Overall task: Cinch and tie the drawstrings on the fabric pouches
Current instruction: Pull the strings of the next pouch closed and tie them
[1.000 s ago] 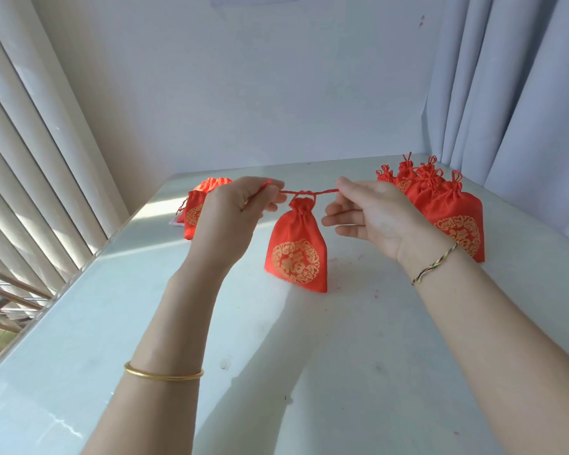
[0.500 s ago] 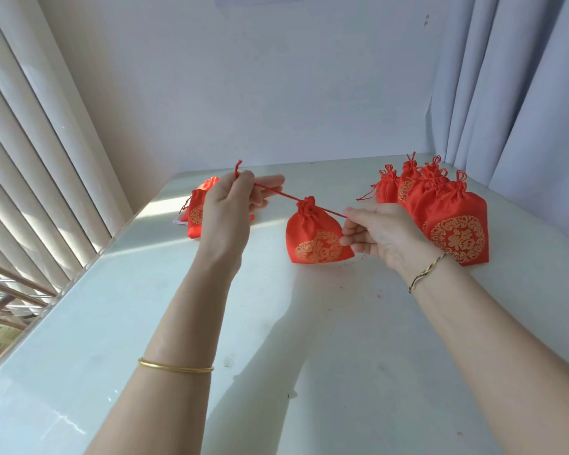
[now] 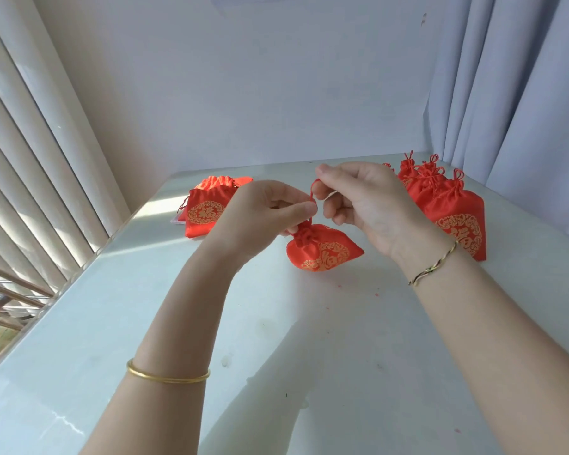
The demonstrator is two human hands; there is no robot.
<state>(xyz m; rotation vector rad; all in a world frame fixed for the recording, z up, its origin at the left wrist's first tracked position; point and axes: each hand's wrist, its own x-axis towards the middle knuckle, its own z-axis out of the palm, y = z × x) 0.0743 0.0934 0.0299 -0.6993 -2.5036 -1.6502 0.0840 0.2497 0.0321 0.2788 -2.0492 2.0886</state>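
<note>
Open-mouthed red pouches (image 3: 204,215) are lying beyond the left hand (image 3: 263,211), and a cluster of knotted ones (image 3: 450,208) is standing just behind the right hand (image 3: 365,205), whose wrist is partly covering the nearest, all on a pale table (image 3: 145,323). Both hands are hovering close together with fingers curled, each pinching the red drawstring (image 3: 312,193) between thumb and forefinger, while the cinched pouch (image 3: 326,254) is lying tilted on the table just below and between them, neck toward the left fingers. A gold bangle (image 3: 168,377) is sitting on the left forearm and a twisted bracelet (image 3: 434,267) on the right wrist; the pouches' round gold emblems are showing one character, reading as 福
</note>
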